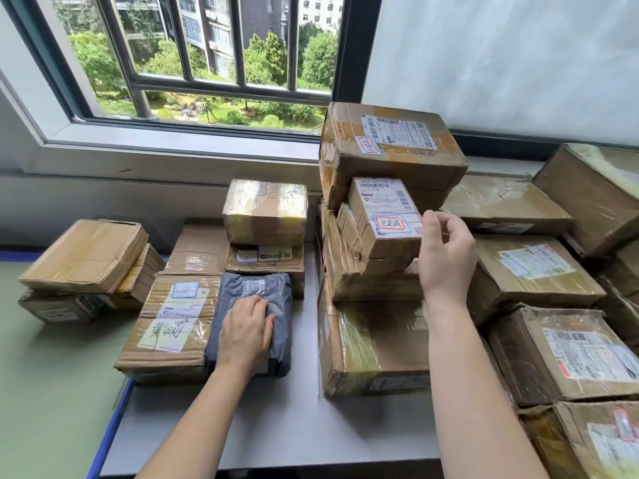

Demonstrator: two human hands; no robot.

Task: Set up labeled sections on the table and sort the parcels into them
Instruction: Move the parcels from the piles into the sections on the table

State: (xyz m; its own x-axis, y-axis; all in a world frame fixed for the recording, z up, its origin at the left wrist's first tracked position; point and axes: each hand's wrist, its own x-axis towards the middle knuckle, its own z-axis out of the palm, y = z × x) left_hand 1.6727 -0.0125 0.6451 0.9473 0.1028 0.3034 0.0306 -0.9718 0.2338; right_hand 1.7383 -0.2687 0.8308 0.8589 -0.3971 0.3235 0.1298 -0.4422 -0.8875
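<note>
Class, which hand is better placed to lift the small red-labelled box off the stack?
Right: the right hand is at the small box's right edge, while the left hand rests on the grey mailer bag, lower and farther off.

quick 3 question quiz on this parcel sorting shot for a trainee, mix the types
1. True or false: the left hand rests on a grey mailer bag.
2. The small labelled box beside the right hand sits: A in a plastic crate, B on the middle stack of cardboard boxes, C on the floor.
3. Fill in: the far-left boxes lie on a ____ surface.
Key: 1 true; 2 B; 3 green.
</note>
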